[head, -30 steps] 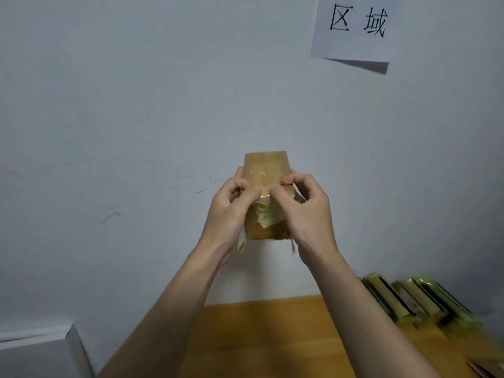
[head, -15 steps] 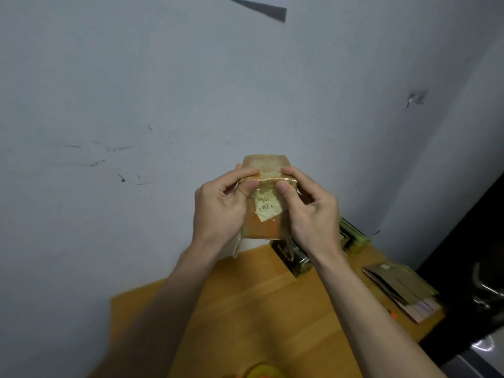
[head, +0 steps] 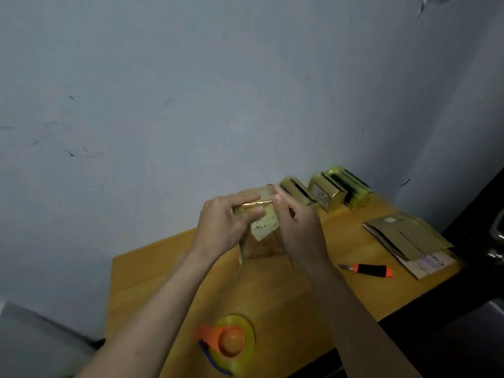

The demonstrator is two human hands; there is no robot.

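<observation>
The left hand point(head: 223, 227) and right hand point(head: 297, 227) grip a flat, rectangular brown package point(head: 261, 241), fingers curled round its glossy taped top edge. It is held above the smooth wooden tabletop point(head: 272, 296).

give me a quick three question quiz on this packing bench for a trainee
1. True or false: the utility knife lies on the table, untouched by either hand.
2. What do the left hand and right hand hold together? A a taped brown packet; B a mug; C scissors.
3. Fill the gap: the tape dispenser lies ____ to the camera than the knife.
Key: 1 true; 2 A; 3 closer.
</observation>
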